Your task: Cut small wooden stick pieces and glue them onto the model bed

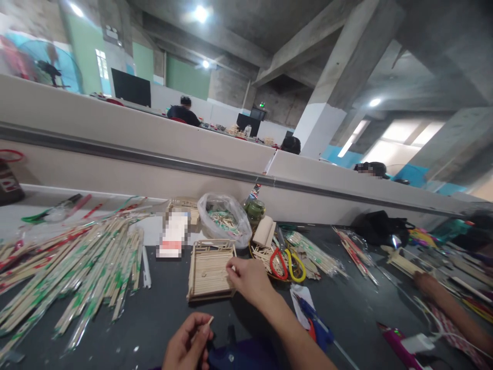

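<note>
In front of me lies a small square model (210, 285) built of light wooden sticks, with a slatted floor and low railings. My right hand (248, 280) is over its right side, thumb and fingers pinched together; whatever they hold, if anything, is hidden. Nearer to me, my left hand (188, 341) pinches a short piece of wooden stick (210, 319) between thumb and forefinger. A dark blue object (242, 354), only partly visible, sits at the bottom edge between my hands. Red-and-yellow-handled scissors (287, 264) lie just beyond my right hand.
Many wrapped chopsticks (92, 267) cover the left of the table. A plastic bag (225, 218) of scraps and a green jar (254, 209) stand behind the model. At right are a blue tool (318, 321), a magenta tool (396, 341) and another person's hand (427, 285).
</note>
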### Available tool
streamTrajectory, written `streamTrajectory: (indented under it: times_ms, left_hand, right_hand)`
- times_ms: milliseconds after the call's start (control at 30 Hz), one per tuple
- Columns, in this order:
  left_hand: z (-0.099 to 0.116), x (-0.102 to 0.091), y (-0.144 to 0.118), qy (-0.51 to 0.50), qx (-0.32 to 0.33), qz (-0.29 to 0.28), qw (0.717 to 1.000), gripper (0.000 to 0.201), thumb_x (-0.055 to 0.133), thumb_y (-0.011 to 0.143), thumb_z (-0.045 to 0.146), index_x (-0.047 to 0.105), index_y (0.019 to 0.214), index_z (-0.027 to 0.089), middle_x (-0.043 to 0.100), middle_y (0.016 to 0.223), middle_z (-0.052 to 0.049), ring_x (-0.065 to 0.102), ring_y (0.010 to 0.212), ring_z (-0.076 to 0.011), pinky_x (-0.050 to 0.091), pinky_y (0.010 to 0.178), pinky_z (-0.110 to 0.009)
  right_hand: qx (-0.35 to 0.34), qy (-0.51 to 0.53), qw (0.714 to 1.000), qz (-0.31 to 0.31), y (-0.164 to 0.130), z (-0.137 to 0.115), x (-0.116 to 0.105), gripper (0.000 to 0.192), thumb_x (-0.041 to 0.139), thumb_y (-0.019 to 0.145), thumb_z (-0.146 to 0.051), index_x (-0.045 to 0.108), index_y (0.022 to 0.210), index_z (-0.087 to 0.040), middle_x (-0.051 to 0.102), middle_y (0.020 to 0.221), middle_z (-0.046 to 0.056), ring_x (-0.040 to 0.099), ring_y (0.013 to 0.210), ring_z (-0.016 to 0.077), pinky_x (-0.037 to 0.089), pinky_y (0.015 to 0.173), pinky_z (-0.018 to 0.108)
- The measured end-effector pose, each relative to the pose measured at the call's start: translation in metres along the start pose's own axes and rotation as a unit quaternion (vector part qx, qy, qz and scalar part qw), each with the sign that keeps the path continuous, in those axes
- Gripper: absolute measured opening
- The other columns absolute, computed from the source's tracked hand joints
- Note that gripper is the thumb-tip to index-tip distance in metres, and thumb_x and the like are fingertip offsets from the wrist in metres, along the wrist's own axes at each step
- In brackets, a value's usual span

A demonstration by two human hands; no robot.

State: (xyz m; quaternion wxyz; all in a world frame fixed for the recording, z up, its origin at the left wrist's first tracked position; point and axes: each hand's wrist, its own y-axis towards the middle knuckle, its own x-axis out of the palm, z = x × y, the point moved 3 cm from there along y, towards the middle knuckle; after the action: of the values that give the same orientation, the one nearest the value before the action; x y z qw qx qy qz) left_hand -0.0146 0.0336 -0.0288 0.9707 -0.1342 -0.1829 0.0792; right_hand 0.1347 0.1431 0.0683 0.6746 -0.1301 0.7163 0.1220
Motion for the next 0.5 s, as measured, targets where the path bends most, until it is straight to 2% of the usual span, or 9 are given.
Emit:
streamTrajectory:
  times_ms: [133, 267, 367, 500]
  left_hand:
    - [0.005, -0.003, 0.002, 0.025, 0.011, -0.048, 0.998, 0.052, 0.08, 0.063, 0.063, 0.07, 0.082, 0.016, 0.063, 0.062, 0.002, 0.053, 0.044, -0.0107, 0.046, 0.039, -0.022]
    - [0.008, -0.004, 0.001, 0.045, 0.042, -0.034, 0.998, 0.048, 0.077, 0.067, 0.061, 0.068, 0.081, 0.017, 0.061, 0.06, 0.004, 0.052, 0.042, -0.0102, 0.044, 0.038, -0.021]
    - [0.008, -0.001, 0.001, 0.049, 0.062, -0.032, 0.996, 0.047, 0.075, 0.067, 0.062, 0.066, 0.079, 0.018, 0.06, 0.059, 0.005, 0.05, 0.04, -0.0093, 0.042, 0.037, -0.02]
    - [0.007, -0.002, 0.003, 0.065, 0.098, -0.03, 0.993, 0.045, 0.07, 0.071, 0.063, 0.062, 0.078, 0.019, 0.058, 0.059, 0.006, 0.048, 0.038, -0.009, 0.041, 0.035, -0.021]
  right_hand:
    - [-0.052, -0.031, 0.998, -0.021, 0.003, -0.027, 0.014, 0.02, 0.052, 0.099, -0.028, 0.069, 0.096, -0.018, 0.075, 0.092, 0.005, 0.07, 0.087, 0.0188, 0.049, 0.077, 0.03]
    - [-0.067, -0.046, 0.996, -0.027, 0.005, -0.033, 0.018, 0.017, 0.06, 0.097, -0.029, 0.067, 0.094, -0.014, 0.071, 0.092, 0.003, 0.068, 0.086, 0.0167, 0.054, 0.08, 0.036]
    - [-0.053, -0.033, 0.998, 0.01, -0.011, -0.032, 0.005, 0.017, 0.054, 0.099, -0.024, 0.067, 0.094, -0.014, 0.071, 0.092, 0.005, 0.068, 0.087, 0.0182, 0.052, 0.078, 0.034]
    - [-0.022, 0.01, 0.997, 0.068, -0.059, -0.028, -0.022, 0.02, 0.045, 0.1, -0.019, 0.065, 0.096, -0.017, 0.073, 0.092, 0.007, 0.068, 0.087, 0.0191, 0.043, 0.074, 0.027]
